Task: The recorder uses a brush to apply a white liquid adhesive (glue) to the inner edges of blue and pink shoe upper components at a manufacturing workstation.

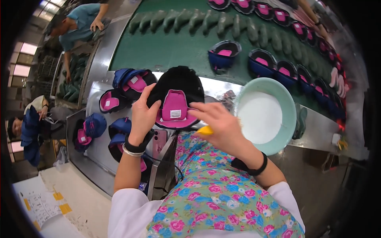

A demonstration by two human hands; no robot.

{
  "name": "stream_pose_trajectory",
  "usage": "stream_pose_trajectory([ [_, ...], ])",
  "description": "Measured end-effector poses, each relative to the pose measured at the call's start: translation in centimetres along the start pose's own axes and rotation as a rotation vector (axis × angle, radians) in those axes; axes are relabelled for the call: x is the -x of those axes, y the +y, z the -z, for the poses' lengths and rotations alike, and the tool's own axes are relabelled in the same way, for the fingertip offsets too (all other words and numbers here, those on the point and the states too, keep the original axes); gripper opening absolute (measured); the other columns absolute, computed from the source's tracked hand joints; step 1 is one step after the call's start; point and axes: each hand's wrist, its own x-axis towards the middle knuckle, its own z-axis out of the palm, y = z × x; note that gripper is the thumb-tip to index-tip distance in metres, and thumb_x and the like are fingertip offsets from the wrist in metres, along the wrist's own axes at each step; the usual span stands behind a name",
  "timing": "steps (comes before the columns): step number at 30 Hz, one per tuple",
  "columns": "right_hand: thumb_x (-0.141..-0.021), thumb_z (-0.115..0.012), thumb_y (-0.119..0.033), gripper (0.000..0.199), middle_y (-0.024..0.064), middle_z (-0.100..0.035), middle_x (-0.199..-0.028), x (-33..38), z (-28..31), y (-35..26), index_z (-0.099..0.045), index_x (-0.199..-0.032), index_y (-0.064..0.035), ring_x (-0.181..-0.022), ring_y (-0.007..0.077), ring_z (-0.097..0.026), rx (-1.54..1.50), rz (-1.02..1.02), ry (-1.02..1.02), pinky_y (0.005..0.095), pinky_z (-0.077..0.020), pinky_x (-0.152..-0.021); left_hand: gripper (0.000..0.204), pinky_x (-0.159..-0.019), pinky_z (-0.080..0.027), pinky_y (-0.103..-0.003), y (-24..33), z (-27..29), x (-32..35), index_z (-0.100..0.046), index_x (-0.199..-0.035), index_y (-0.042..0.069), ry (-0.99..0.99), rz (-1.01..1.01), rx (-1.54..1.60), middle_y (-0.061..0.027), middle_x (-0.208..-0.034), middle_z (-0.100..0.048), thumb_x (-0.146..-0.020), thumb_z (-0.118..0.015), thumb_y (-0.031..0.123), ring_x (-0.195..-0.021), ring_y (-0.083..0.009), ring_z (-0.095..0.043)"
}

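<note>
In front of me is a black shoe upper (186, 81), opened out, with a bright pink lining and a white label on its tongue. My left hand (143, 113) grips its left edge, thumb on the inside. My right hand (220, 125) is at the upper's right edge, its fingertips at the pink lining. A yellow tool (204, 130) pokes out from this hand's curled fingers; the rest of it is hidden. Beside my right hand stands a pale green basin (291, 119) with a white inside.
Several blue and black uppers (137, 81) lie on the metal tray (93, 139) at left, near a pink phone (159, 141). Ahead, a green conveyor belt (166, 51) carries rows of dark green shoe lasts (196, 22) and more uppers (224, 55). A co-worker (81, 23) leans over a bin at far left.
</note>
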Motion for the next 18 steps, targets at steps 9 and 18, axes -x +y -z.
stream_pose_trajectory([
  [9,-0.071,-0.067,-0.004,0.038,0.0088,-0.062,-0.099,1.7,3.1,0.0,-0.06,-0.108,-0.006,-0.091,0.0242,-0.06,-0.267,-0.135,-0.154,0.0333,-0.0519,-0.068,0.063,-0.081,-0.05,-0.028,5.5,0.8,0.1,-0.025,-0.144,0.007,-0.417,0.074,0.416,-0.0146,-0.13,-0.047,-0.086,-0.049,0.004,-0.104,-0.0154,-0.054],
  [18,-0.082,-0.066,-0.013,0.04,0.0143,-0.057,-0.091,3.1,5.8,-0.6,-0.054,-0.12,-0.006,-0.081,0.0308,-0.059,-0.566,-0.133,-0.395,0.0361,-0.0464,-0.07,0.105,-0.106,-0.03,-0.035,4.6,-1.6,3.1,0.006,-0.147,0.007,-0.865,0.002,0.458,-0.0104,-0.136,-0.041,-0.071,-0.067,-0.004,-0.124,-0.0171,-0.043],
])
